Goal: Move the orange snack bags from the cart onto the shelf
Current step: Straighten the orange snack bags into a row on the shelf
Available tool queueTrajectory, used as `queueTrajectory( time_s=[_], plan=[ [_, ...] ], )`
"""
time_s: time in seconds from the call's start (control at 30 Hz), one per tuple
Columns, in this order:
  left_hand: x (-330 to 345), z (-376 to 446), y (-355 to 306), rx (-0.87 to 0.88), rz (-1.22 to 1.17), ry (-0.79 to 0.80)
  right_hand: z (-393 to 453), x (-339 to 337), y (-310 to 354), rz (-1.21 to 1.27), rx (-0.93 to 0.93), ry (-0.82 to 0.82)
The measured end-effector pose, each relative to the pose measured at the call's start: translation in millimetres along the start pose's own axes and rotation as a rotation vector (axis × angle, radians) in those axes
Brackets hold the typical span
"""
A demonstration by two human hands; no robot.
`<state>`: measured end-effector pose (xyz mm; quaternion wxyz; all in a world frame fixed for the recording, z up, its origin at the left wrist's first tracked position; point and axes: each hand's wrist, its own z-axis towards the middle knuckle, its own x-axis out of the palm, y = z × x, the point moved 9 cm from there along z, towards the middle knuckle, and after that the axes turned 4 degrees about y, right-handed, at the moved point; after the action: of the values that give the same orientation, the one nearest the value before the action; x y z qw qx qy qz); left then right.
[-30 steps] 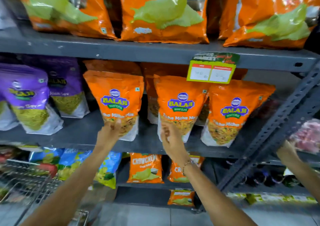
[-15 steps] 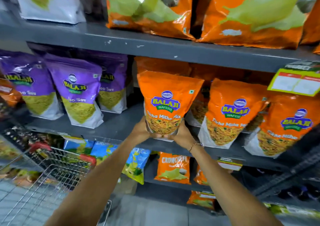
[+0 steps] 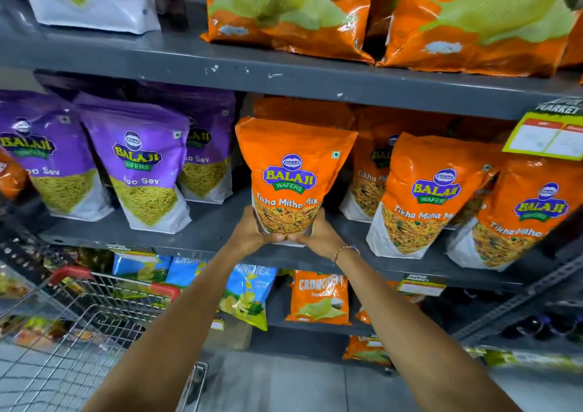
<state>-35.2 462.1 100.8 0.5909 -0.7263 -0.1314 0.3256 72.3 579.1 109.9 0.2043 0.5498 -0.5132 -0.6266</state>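
Left hand (image 3: 252, 233) and right hand (image 3: 318, 233) gripped base of Tikha Mitha Mix bag (image 3: 291, 178) | bag upright at near edge of middle shelf (image 3: 208, 222), left of orange row | both hands had closed together on it since a second ago | placement nearly finished; cart (image 3: 94, 317) near left.

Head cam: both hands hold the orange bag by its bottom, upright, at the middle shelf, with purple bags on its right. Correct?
Not quite. The head view shows the purple bags on the left of the orange bag, not its right. The rest holds: left hand and right hand hold its bottom, upright, at the middle shelf.
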Motion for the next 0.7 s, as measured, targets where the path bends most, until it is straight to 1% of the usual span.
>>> queueTrajectory(
  time_s=[0.03,0.07,0.1,0.13,0.17,0.2,0.23,0.27,0.33,0.37,0.4,0.43,0.47,0.57,0.6,0.63,0.7],
  plan=[
    [4,-3,0,0.023,-0.084,-0.002,-7,0,-2,0.022,0.011,0.0],
    [8,-9,4,-0.013,-0.195,-0.05,-18,-3,-5,0.043,0.014,-0.017],
    [14,-19,11,-0.069,-0.306,-0.135,-31,-10,-11,0.046,0.015,-0.054],
    [20,-31,18,-0.092,-0.337,-0.251,-47,-22,-20,0.024,0.024,-0.11],
    [25,-48,19,-0.07,-0.267,-0.395,-64,-40,-33,-0.022,0.048,-0.185],
    [34,-64,17,-0.012,-0.127,-0.51,-84,-63,-49,-0.09,0.091,-0.277],
    [49,-77,11,0.055,-0.023,-0.563,-105,-89,-64,-0.167,0.151,-0.376],
    [69,-82,4,0.1,0.01,-0.522,-125,-116,-79,-0.227,0.222,-0.478],
    [112,-77,-19,0.188,0.037,-0.335,-154,-160,-100,-0.236,0.312,-0.65],
    [131,-69,-35,0.239,0.059,-0.238,-159,-176,-106,-0.217,0.317,-0.704],
    [149,-58,-50,0.286,0.099,-0.156,-158,-189,-113,-0.193,0.321,-0.723],
    [166,-47,-64,0.313,0.132,-0.076,-153,-197,-120,-0.156,0.333,-0.705],
    [181,-34,-75,0.31,0.154,-0.006,-145,-202,-124,-0.109,0.335,-0.648],
    [212,4,-85,0.169,0.124,0.159,-121,-205,-133,0.034,0.236,-0.447],
    [219,13,-84,0.13,0.157,0.201,-118,-205,-136,0.095,0.205,-0.401],
    [225,19,-83,0.108,0.219,0.232,-117,-204,-139,0.147,0.18,-0.366],
    [229,27,-79,0.092,0.274,0.221,-117,-205,-140,0.126,0.183,-0.357]
  ],
)
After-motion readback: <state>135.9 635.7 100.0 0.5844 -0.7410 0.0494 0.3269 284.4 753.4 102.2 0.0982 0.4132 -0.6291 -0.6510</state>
